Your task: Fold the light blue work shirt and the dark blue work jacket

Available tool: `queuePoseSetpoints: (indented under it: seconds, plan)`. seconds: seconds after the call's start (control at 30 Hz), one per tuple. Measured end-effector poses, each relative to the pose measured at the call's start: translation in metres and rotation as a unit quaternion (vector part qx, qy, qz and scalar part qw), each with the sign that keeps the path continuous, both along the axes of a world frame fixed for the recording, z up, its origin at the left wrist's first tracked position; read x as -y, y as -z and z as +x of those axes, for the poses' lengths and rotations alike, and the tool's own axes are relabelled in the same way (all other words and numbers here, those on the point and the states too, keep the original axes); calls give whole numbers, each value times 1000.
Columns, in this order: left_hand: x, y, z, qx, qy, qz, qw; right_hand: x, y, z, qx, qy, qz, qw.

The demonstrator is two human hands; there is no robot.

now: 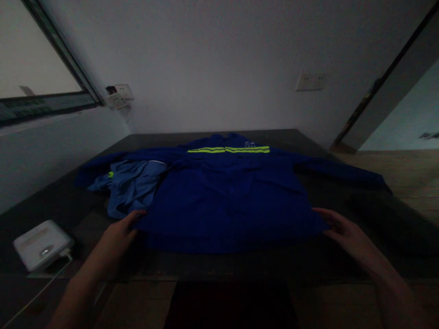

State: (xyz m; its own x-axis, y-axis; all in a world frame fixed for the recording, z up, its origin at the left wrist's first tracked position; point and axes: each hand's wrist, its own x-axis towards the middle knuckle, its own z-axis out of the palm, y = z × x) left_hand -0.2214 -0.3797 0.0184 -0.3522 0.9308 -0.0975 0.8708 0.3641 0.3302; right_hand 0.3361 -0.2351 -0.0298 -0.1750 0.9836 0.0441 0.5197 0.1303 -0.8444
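A dark blue work jacket lies spread on the dark table, its collar toward the wall and a yellow-green striped band across the chest. Its sleeves stretch out to both sides. My left hand pinches the left corner of the near hem. At the opposite corner, my right hand grips the hem between thumb and fingers. Both corners look slightly lifted off the table. A crumpled lighter blue garment rests against the jacket's left side, over part of that sleeve.
A white box-shaped device with a cable sits at the table's left front. On the right lies a dark flat item, hard to make out. The wall behind carries sockets. The table's front edge runs close to me.
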Motion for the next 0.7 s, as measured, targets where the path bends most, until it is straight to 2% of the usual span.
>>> queuePoseSetpoints:
  seconds: [0.07, 0.17, 0.27, 0.33, 0.4, 0.5, 0.57, 0.63, 0.7]
  plan:
    - [0, -1, -1, 22, -2, 3, 1000, -2, 3, -5, 10, 34, 23, 999]
    - [-1, 2, -4, 77, 7, 31, 996, -5, 8, -10, 77, 98, 59, 990]
    - [-1, 6, -8, 178, 25, 68, 981, -7, 4, -11, 136, 88, 51, 986]
    - [5, 8, -11, 259, 23, 92, 961, -5, -4, -10, 148, 77, 43, 985]
    - [14, 11, -12, 321, -14, 159, 933, 3, -13, -8, 131, 102, 41, 985]
    - [34, 17, -10, 370, -115, 295, 873, 20, -20, -5, 56, 173, 53, 982]
    - [47, 21, -6, 396, -164, 302, 851, 33, -19, -3, 14, 205, 55, 977]
    - [58, 24, -4, 402, -159, 242, 869, 42, -15, 2, 21, 205, 33, 978]
    - [68, 25, -4, 363, -110, 164, 911, 47, -12, 9, 55, 165, 2, 985]
